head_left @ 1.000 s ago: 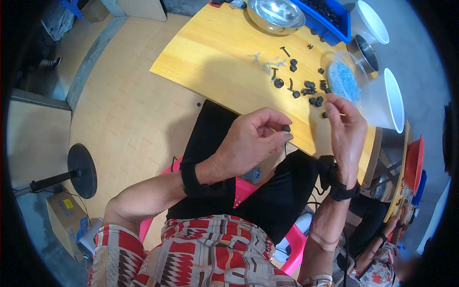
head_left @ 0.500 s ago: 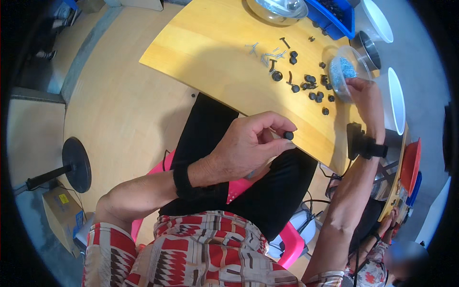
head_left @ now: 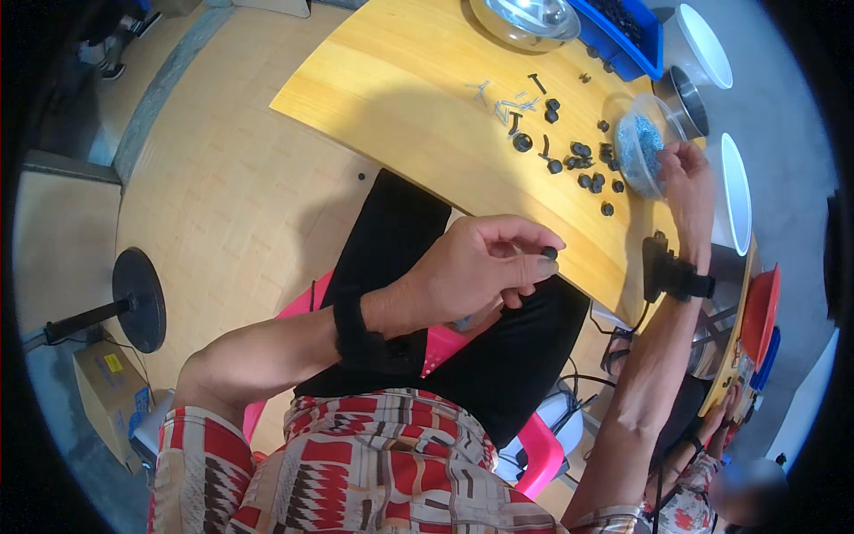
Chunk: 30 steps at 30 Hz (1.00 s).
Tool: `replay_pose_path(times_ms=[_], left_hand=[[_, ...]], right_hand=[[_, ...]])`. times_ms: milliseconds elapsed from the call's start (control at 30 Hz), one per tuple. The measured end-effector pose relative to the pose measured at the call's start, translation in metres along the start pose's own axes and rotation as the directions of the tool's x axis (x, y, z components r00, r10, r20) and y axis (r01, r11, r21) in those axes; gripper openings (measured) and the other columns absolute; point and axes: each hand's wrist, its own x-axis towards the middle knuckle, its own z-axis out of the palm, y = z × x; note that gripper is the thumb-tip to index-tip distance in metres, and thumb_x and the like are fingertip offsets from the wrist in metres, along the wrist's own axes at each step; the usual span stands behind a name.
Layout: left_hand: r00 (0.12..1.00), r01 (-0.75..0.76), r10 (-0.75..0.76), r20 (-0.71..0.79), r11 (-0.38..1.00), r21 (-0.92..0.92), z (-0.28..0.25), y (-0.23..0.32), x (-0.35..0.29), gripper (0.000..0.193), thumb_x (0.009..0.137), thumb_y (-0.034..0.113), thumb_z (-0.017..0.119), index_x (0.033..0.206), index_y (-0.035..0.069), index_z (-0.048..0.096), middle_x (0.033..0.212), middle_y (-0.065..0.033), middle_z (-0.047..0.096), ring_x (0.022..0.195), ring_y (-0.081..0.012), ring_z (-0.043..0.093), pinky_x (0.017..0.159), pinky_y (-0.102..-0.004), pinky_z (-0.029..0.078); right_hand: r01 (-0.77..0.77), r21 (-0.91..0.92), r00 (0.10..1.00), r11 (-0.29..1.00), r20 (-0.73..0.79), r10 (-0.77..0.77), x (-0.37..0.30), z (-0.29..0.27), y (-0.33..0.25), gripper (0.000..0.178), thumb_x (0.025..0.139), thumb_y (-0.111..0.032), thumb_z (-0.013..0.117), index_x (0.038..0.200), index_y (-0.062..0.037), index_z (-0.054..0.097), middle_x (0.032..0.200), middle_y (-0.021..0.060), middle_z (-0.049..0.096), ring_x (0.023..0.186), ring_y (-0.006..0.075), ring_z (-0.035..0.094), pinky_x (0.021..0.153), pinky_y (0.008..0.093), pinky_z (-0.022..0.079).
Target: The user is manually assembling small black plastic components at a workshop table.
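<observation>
Above my lap at the table's near edge, my left hand [head_left: 471, 267] pinches a small black round piece [head_left: 550, 253] between thumb and forefinger. The other fingers curl under, and the thumb covers part of the piece. My right hand [head_left: 688, 187] is at the right rim of a clear plastic bowl [head_left: 648, 184] of small bluish metal pieces, probably screws. Its fingertips are drawn together; whatever lies between them is too small to make out. Several black knob-like parts [head_left: 580, 149] lie loose left of the bowl, beside black T-shaped pieces [head_left: 515, 123] and thin silvery pins [head_left: 503, 112].
At the table's far side stand a steel bowl [head_left: 532, 20] and a blue bin [head_left: 627, 53] of dark parts. White bowls [head_left: 735, 196] and a dark metal bowl [head_left: 692, 105] line the right. Another person's hands [head_left: 731, 405] show at lower right, near a red basin [head_left: 759, 313].
My right hand has drawn back from inside the clear bowl to its right rim. My left hand has turned slightly and shifted right, its thumb now covering more of the black piece.
</observation>
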Motion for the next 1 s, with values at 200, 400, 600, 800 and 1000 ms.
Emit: replay_pose_path(times_ms=[200,400,600,800,1000], left_hand=[[0.998,0.056,-0.052,0.02,0.961,-0.27,-0.004,-0.006,0.004,0.024,0.087,0.012,0.051,0.109,0.001,0.053,0.085,-0.0042,0.059,0.066,-0.0096,0.058,0.057,-0.0223,0.049],[0.998,0.058,-0.054,0.022,0.939,-0.34,-0.004,-0.005,0.005,0.027,0.088,0.013,0.048,0.112,0.002,0.051,0.09,-0.0057,0.061,0.067,-0.0106,0.059,0.059,-0.0231,0.049],[0.993,0.104,-0.064,0.101,0.88,-0.464,-0.002,-0.01,0.002,0.027,0.089,0.015,0.047,0.113,0.003,0.05,0.092,-0.0067,0.062,0.068,-0.0113,0.06,0.061,-0.0242,0.05],[0.993,0.084,-0.046,0.106,0.916,-0.392,0.002,-0.013,-0.002,0.026,0.089,0.017,0.049,0.111,0.003,0.05,0.092,-0.0084,0.062,0.067,-0.0116,0.059,0.06,-0.0245,0.05],[0.993,0.077,-0.036,0.116,0.927,-0.368,0.006,-0.016,-0.003,0.024,0.088,0.016,0.052,0.108,0.003,0.051,0.089,-0.0078,0.062,0.064,-0.011,0.059,0.056,-0.0243,0.05]], right_hand=[[0.027,0.331,0.961,0.943,-0.267,0.067,-0.027,0.009,-0.027,0.019,0.083,-0.014,0.057,0.093,0.0022,0.058,0.077,0.0045,0.057,0.063,0.0091,0.051,0.056,0.0213,0.043],[-0.009,0.711,0.986,0.703,-0.108,0.123,-0.106,0.026,-0.09,0.023,0.084,-0.011,0.057,0.101,0.0047,0.056,0.083,0.0083,0.058,0.065,0.0109,0.053,0.056,0.0219,0.045],[-0.179,0.876,0.972,0.447,0.086,0.219,-0.138,0.032,-0.077,0.018,0.085,-0.011,0.055,0.099,0.0011,0.056,0.087,0.0094,0.06,0.064,0.0108,0.055,0.055,0.022,0.047],[-0.311,0.914,0.939,0.259,0.254,0.233,-0.163,0.038,-0.075,0.019,0.087,-0.012,0.053,0.1,0.0007,0.054,0.091,0.0106,0.06,0.068,0.0127,0.058,0.054,0.023,0.05],[-0.289,0.923,0.946,0.254,0.234,0.226,-0.174,0.04,-0.077,0.018,0.085,-0.012,0.056,0.098,0.0002,0.057,0.086,0.0095,0.06,0.066,0.0121,0.057,0.055,0.022,0.048]])
